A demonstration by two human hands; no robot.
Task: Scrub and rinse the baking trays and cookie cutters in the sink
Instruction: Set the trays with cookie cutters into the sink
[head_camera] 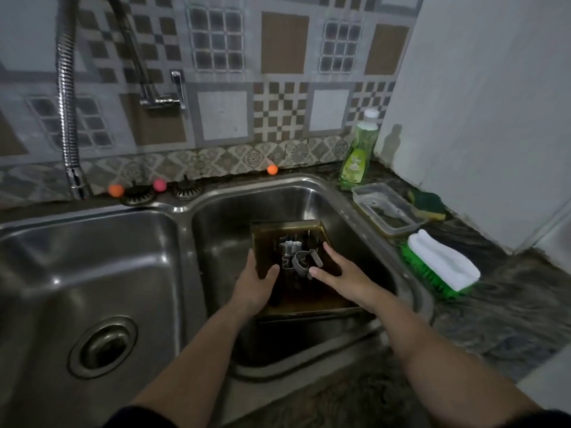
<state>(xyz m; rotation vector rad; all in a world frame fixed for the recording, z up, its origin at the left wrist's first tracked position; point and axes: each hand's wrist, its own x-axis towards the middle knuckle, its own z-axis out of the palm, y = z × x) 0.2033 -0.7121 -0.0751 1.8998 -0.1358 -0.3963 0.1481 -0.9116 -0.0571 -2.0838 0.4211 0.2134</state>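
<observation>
Still at the start of the job, by the look of it — nothing wet, no soap, tap at upper left of the frame not visibly running; baking tray (pixel 296 291) sitting in the right basin of the sink (pixel 349 211), centre of frame, tilted with its near edge raised toward the viewer, long axis running from lower centre up toward the tiled wall; cookie cutters (pixel 298 257) heaped loose in the tray's upper half. Left hand (pixel 255 288) gripping the tray's left rim, thumb curled over the edge; right hand (pixel 336 274) spread over the tray's right side, fingers straight, thumb tip touching a cutter, pinching nothing. Next move likely calling for water and a scrubber — green brush (pixel 438 267) and dish soap (pixel 358 149) waiting at right of frame; cutters probably better lifted out first.
</observation>
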